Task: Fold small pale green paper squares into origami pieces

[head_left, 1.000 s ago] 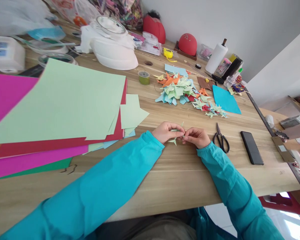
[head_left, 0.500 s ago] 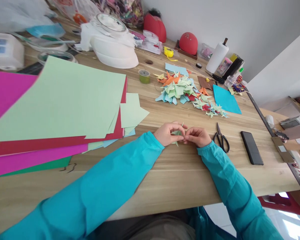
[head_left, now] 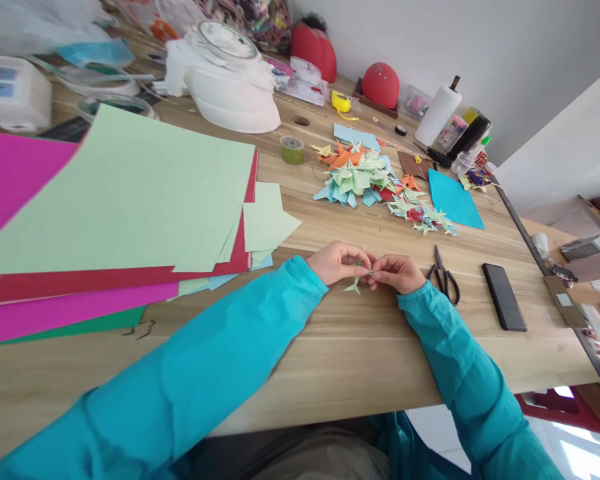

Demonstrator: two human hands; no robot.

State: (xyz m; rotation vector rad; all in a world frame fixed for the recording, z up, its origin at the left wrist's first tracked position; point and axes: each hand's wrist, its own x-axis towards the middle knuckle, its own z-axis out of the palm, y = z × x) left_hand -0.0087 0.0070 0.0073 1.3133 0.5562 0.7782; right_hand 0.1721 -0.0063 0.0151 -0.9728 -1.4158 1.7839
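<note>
A small folded piece of light green paper (head_left: 353, 287) is pinched between my two hands, above the wooden table. My left hand (head_left: 336, 262) grips it with thumb and forefinger, and a pointed green tip sticks out below. Close against it, my right hand (head_left: 396, 272) pinches the paper's other side with bent fingers. Much of the folded shape is hidden behind my fingers. Beyond the hands lies a heap of folded paper figures (head_left: 363, 175) in green, orange, blue and red. Black-handled scissors (head_left: 445, 279) rest just right of my right hand.
Large coloured sheets (head_left: 130, 200) are stacked at the left, with small green paper pieces (head_left: 267, 223) beside them. A black phone (head_left: 504, 297) lies at the right. Farther back are a green spool (head_left: 292, 151), a yellow tape measure (head_left: 341, 101), a blue sheet (head_left: 455, 199) and a red pincushion (head_left: 380, 85).
The fingers have shifted slightly around the green paper, and its lower tip now shows more clearly below my left hand. The whole view has tilted a little.
</note>
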